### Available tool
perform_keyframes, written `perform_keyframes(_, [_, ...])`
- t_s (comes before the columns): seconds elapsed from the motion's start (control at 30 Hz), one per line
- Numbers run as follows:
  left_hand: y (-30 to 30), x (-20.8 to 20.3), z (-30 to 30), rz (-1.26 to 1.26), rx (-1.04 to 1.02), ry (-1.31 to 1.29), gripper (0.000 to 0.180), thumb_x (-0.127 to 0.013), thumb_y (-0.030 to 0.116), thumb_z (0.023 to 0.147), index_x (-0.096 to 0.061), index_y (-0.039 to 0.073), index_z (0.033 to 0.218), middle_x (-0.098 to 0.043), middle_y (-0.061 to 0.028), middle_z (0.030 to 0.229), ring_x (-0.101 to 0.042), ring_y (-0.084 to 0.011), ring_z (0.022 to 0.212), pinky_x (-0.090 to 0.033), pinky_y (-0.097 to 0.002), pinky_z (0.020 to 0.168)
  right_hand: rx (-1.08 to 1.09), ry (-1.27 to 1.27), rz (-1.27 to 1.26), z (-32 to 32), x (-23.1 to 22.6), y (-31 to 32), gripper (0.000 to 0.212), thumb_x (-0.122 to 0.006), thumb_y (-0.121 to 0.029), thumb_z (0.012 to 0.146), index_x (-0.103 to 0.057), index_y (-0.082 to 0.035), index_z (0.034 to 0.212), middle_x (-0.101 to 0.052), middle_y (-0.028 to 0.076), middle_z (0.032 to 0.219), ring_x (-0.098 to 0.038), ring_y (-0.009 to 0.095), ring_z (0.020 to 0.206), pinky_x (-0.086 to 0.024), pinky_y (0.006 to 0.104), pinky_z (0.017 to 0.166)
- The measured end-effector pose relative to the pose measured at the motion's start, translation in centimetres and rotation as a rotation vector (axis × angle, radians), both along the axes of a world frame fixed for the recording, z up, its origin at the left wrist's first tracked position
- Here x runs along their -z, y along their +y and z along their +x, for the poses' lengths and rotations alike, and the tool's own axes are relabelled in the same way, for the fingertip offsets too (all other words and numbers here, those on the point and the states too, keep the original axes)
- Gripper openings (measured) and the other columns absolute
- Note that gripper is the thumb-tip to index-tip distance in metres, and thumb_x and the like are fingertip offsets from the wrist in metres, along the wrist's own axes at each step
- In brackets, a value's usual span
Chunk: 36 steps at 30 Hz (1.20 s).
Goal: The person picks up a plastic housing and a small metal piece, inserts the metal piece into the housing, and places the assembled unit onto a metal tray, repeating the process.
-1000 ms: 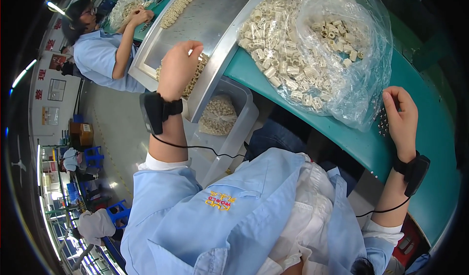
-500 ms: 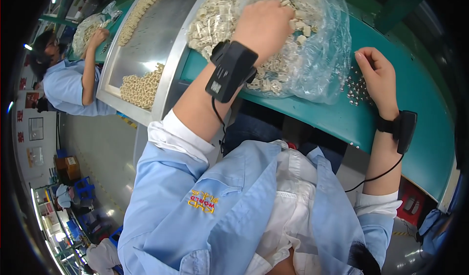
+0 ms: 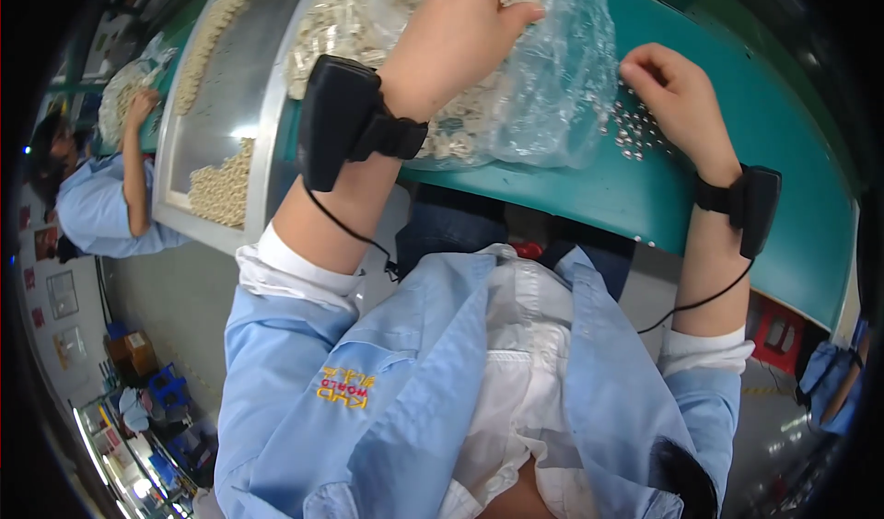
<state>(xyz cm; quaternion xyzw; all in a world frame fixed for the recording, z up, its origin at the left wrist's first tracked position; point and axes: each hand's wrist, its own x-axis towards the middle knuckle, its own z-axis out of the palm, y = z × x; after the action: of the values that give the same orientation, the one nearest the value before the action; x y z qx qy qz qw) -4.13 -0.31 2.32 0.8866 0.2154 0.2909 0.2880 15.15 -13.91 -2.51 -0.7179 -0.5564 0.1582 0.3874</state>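
Note:
My left hand (image 3: pixel 465 40) pinches a small cream plastic piece (image 3: pixel 521 0) between thumb and fingers. It is held above a clear plastic bag (image 3: pixel 557 104) full of similar cream pieces (image 3: pixel 336 26). To the right, my right hand (image 3: pixel 677 100) hovers by a scatter of small shiny metal parts (image 3: pixel 630 130) on the green tabletop (image 3: pixel 737 160). Its thumb and forefinger are drawn together; whether anything sits between the tips is too small to make out. Both wrists wear black strapped devices with cables.
Left of the bag stands a metal-framed tray (image 3: pixel 273 104) with cream pieces lined up along its far side and massed at its near end. Beyond it, a person in light blue (image 3: pixel 101 201) reaches into another bag (image 3: pixel 124 91). Two small bright bits (image 3: pixel 645 242) lie at the table's front edge.
My left hand has come up out of the cream pieces, now with one piece in its fingers. My right hand's thumb and fingers stay bent near the metal parts. The whole view has shifted.

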Motion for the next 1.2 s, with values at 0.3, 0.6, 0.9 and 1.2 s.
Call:
perform_keyframes(0.3, [-1.1, 4.0, 4.5, -0.238, 0.291, -0.090, 0.020, -0.060, 0.016, 0.080, -0.065, 0.007, 0.097, -0.063, -0.0126, 0.086, -0.062, -0.0219, 0.077, -0.047, -0.0320, 0.072, -0.174, -0.223, -0.137, -0.7, -1.1, -1.0, 0.011, -0.062, -0.007, 0.080, -0.059, 0.000, 0.088, -0.054, 0.006, 0.082, -0.055, 0.018, 0.076, -0.044, 0.0285, 0.067])
perform_keyframes(0.6, [-0.1, 4.2, 4.3, -0.850, 0.403, -0.134, 0.017, -0.058, 0.012, 0.087, -0.058, 0.001, 0.100, -0.058, -0.0034, 0.079, -0.052, -0.0077, 0.067, -0.042, -0.0214, 0.060, -0.144, -0.486, -0.138, -2.3, -1.5, -1.0, 0.010, -0.060, -0.002, 0.076, -0.053, -0.001, 0.084, -0.052, 0.010, 0.079, -0.052, 0.026, 0.080, -0.043, 0.0337, 0.070])
perform_keyframes(0.9, [-1.1, 1.7, 3.4, -0.629, 0.235, 0.159, 0.017, -0.057, 0.012, 0.087, -0.059, -0.001, 0.096, -0.060, -0.0066, 0.074, -0.055, -0.0118, 0.066, -0.044, -0.0240, 0.061, -0.197, -0.357, -0.100, -2.0, -2.7, -2.1, 0.008, -0.060, -0.001, 0.076, -0.055, -0.002, 0.083, -0.053, 0.008, 0.079, -0.052, 0.025, 0.079, -0.042, 0.0331, 0.069])
perform_keyframes(1.2, [-1.1, 2.2, 3.1, -0.384, 0.178, 0.070, 0.018, -0.058, 0.013, 0.084, -0.059, -0.003, 0.092, -0.062, -0.0177, 0.078, -0.061, -0.0263, 0.072, -0.047, -0.0328, 0.066, -0.200, -0.454, -0.156, -3.3, -2.8, -1.8, 0.008, -0.061, -0.005, 0.078, -0.055, -0.003, 0.083, -0.054, 0.008, 0.079, -0.051, 0.026, 0.078, -0.042, 0.0348, 0.069])
